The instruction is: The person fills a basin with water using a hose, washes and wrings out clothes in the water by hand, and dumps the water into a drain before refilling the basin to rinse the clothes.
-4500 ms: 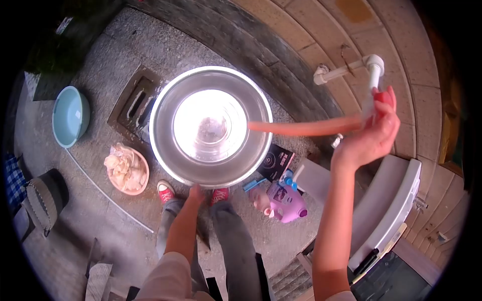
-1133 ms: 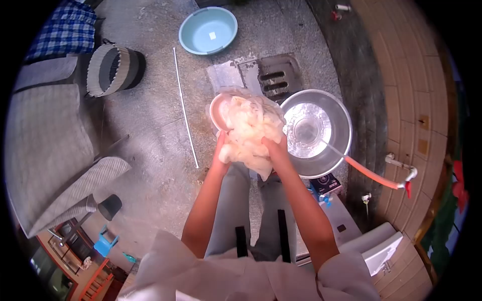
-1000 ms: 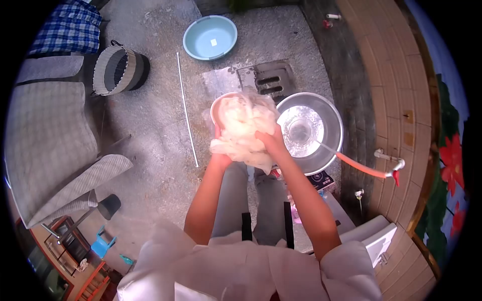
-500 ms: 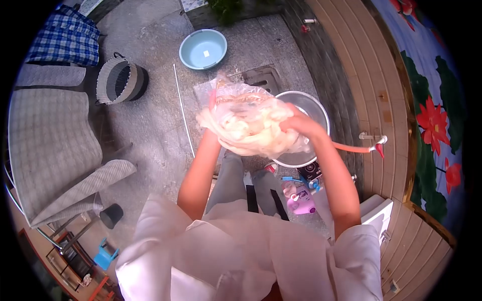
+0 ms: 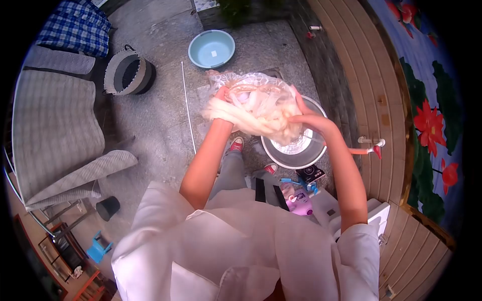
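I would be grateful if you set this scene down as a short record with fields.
Left hand: at the pale bundle, partly covered by it
Right hand: fingers against the bundle's other side
Metal basin: on the ground, partly hidden by the bundle
Orange hose: at the red-handled tap
Also on the ground: light-blue basin, two-tone basket

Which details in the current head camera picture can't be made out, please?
All in the head view:
- Most fingers of the left hand: hidden by the pale bundle.
- What the bundle wraps: folds cover it, and glare washes them out.
- Part of the metal basin: behind the bundle and right hand.
- Print on the black box: too small.
- Rest of the checked cloth: cut off by the dark lens edge.
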A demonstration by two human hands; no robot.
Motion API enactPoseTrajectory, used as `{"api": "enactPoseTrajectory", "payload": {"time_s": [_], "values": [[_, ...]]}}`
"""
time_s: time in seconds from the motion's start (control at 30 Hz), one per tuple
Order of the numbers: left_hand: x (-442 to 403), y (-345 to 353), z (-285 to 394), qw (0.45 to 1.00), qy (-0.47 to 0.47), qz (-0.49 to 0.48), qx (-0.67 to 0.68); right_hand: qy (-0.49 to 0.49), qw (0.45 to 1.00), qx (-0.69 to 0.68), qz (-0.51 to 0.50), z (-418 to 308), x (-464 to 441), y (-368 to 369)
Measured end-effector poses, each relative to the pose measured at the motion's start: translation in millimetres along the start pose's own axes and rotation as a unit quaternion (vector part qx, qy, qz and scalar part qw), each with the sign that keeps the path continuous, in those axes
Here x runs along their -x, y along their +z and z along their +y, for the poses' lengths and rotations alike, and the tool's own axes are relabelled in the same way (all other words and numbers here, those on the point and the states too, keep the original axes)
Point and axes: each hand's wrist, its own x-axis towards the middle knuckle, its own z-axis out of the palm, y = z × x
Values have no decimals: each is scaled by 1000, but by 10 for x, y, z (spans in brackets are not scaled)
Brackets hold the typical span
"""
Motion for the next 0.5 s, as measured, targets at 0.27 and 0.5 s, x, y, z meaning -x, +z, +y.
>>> {"api": "enactPoseTrajectory", "payload": {"time_s": [0.27, 0.5], "values": [[401, 332, -95, 992, -93, -62, 51, -74, 930, 359, 36, -61, -624, 651], [197, 114, -255, 992, 31, -53, -112, -56, 893, 421, 146, 42, -742, 893]]}}
